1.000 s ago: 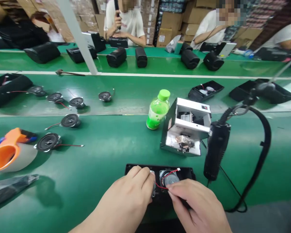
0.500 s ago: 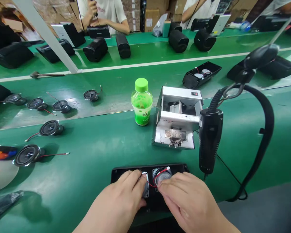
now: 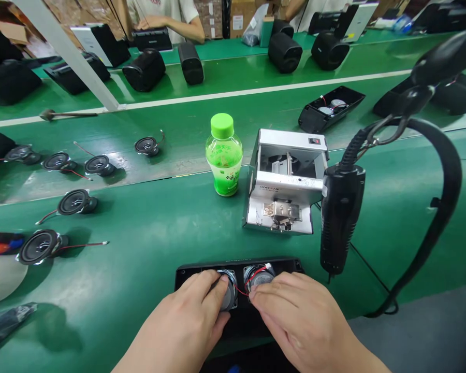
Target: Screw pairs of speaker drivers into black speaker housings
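A black speaker housing (image 3: 245, 326) lies at the table's near edge with two round speaker drivers seated in it, magnets upward. My left hand (image 3: 188, 316) has its fingers and thumb around the left driver (image 3: 229, 297), covering part of it. At the right driver (image 3: 261, 278), the fingers of my right hand (image 3: 301, 311) are closed together against its near side; its fingertips are partly hidden. A red wire (image 3: 241, 291) with a white connector crosses between the two drivers.
Beyond the housing stand a green-capped bottle (image 3: 224, 158) and a grey screw feeder (image 3: 285, 186). A black electric screwdriver (image 3: 341, 220) hangs to the right on a thick cable. Loose drivers (image 3: 41, 246) lie at left. Across the line, a person (image 3: 166, 20) works among black speakers.
The view has shifted slightly, so the bench items appear higher. My left fingers have slid a little left, baring more of the left driver. The right hand stays nearly in place.
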`<state>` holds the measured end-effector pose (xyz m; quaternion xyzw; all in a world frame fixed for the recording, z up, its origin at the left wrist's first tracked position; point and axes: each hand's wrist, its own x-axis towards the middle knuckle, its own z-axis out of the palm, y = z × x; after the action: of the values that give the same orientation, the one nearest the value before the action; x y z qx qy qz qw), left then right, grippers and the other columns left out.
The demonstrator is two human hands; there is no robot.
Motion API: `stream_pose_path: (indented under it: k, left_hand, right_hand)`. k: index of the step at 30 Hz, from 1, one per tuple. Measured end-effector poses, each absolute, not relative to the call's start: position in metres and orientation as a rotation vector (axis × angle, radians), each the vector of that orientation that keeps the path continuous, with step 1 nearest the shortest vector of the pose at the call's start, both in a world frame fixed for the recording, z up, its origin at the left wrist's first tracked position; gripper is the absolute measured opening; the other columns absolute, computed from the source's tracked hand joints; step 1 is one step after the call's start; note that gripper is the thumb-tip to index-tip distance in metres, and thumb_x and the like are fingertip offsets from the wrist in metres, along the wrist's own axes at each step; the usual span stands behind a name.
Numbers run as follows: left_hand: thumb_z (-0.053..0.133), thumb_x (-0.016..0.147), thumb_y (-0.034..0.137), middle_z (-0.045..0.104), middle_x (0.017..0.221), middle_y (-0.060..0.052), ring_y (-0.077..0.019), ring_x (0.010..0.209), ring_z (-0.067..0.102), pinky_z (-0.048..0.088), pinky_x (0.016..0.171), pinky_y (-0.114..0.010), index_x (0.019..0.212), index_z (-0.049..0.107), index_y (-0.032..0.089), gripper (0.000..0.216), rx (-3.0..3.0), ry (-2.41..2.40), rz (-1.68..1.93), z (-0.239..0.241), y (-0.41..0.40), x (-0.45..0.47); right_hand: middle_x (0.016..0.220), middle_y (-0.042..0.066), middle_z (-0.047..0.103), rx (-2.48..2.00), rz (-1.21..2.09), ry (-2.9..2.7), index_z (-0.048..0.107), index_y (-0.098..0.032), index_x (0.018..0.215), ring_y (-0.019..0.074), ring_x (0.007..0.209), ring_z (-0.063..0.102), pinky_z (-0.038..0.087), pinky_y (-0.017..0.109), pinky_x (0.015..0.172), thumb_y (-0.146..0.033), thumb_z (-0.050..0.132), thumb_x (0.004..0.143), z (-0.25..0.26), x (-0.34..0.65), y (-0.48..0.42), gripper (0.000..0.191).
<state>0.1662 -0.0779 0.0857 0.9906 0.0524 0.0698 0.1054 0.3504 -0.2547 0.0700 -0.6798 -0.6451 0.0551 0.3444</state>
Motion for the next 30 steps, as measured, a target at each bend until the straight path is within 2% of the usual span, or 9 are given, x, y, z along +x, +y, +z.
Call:
stream_pose_path:
  k: [3,5,8,12,16,20,22,25,30]
  left_hand:
    - [0.062,0.093,0.01,0.079,0.117,-0.013,-0.0295,0.099,0.082,0.076,0.074,-0.037,0.13,0.07,0.014,0.037,2.92,0.169,0.168,0.09,-0.079,0.17]
    - [0.067,0.09,0.009,0.079,0.116,-0.012,-0.0295,0.097,0.082,0.076,0.073,-0.039,0.126,0.071,0.015,0.037,2.907,0.191,0.124,0.091,-0.08,0.172]
    - [0.075,0.087,0.01,0.078,0.117,-0.012,-0.0307,0.095,0.08,0.075,0.071,-0.043,0.125,0.072,0.016,0.039,2.882,0.21,0.066,0.092,-0.08,0.174]
    - [0.081,0.087,0.011,0.076,0.122,-0.011,-0.0313,0.103,0.077,0.074,0.081,-0.046,0.132,0.069,0.017,0.047,2.843,0.25,0.084,0.097,-0.079,0.172]
    - [0.078,0.095,0.016,0.072,0.127,-0.011,-0.0304,0.107,0.072,0.07,0.089,-0.05,0.137,0.066,0.022,0.044,2.771,0.265,0.281,0.104,-0.069,0.161]
    - [0.081,0.096,0.023,0.052,0.164,-0.016,-0.0425,0.143,0.056,0.062,0.108,-0.067,0.144,0.065,0.028,0.051,2.757,0.361,0.265,0.097,-0.054,0.144]
    - [0.085,0.093,0.023,0.043,0.173,-0.014,-0.0432,0.152,0.05,0.06,0.113,-0.068,0.149,0.063,0.03,0.06,2.723,0.342,0.176,0.089,-0.05,0.139]
    - [0.087,0.091,0.021,0.047,0.172,-0.011,-0.04,0.15,0.055,0.063,0.112,-0.065,0.151,0.061,0.033,0.066,2.663,0.337,0.107,0.083,-0.048,0.137]
    - [0.091,0.083,0.015,0.055,0.167,-0.013,-0.0427,0.147,0.058,0.065,0.109,-0.069,0.145,0.066,0.031,0.068,2.686,0.347,0.084,0.09,-0.048,0.148]
  right_hand:
    - [0.101,0.0,0.08,-1.781,0.176,-1.69,0.071,-0.021,0.115,0.0175,0.083,0.07,0.055,0.035,0.073,-0.009,0.056,0.106,0.075,0.353,-0.257,0.021]
    - [0.118,0.001,0.08,-1.801,0.216,-1.724,0.068,-0.022,0.131,0.0183,0.101,0.073,0.06,0.035,0.09,-0.015,0.057,0.109,0.082,0.359,-0.26,0.026]
    - [0.139,0.001,0.075,-1.839,0.214,-1.821,0.062,-0.024,0.146,0.0184,0.126,0.068,0.056,0.034,0.112,-0.022,0.055,0.113,0.095,0.372,-0.265,0.035]
    - [0.129,-0.004,0.078,-1.903,0.089,-1.942,0.069,-0.026,0.135,0.0191,0.116,0.066,0.055,0.035,0.103,-0.023,0.048,0.115,0.104,0.385,-0.264,0.028]
    - [0.127,-0.007,0.077,-1.961,0.109,-2.035,0.07,-0.025,0.133,0.0201,0.112,0.061,0.049,0.038,0.097,-0.028,0.04,0.118,0.103,0.388,-0.257,0.033]
    - [0.121,-0.007,0.078,-1.967,0.069,-2.089,0.072,-0.026,0.13,0.0197,0.103,0.059,0.042,0.041,0.094,-0.034,0.031,0.121,0.099,0.39,-0.252,0.043]
    - [0.118,-0.01,0.079,-1.937,0.115,-2.097,0.072,-0.028,0.128,0.0176,0.1,0.059,0.041,0.039,0.092,-0.036,0.033,0.121,0.096,0.391,-0.253,0.041]
    - [0.124,-0.012,0.079,-1.919,0.138,-2.074,0.072,-0.031,0.132,0.0174,0.105,0.06,0.041,0.039,0.097,-0.038,0.04,0.12,0.092,0.394,-0.258,0.035]
    - [0.124,-0.009,0.08,-1.899,0.093,-2.048,0.07,-0.027,0.131,0.0164,0.108,0.06,0.043,0.037,0.098,-0.033,0.046,0.119,0.092,0.394,-0.258,0.028]
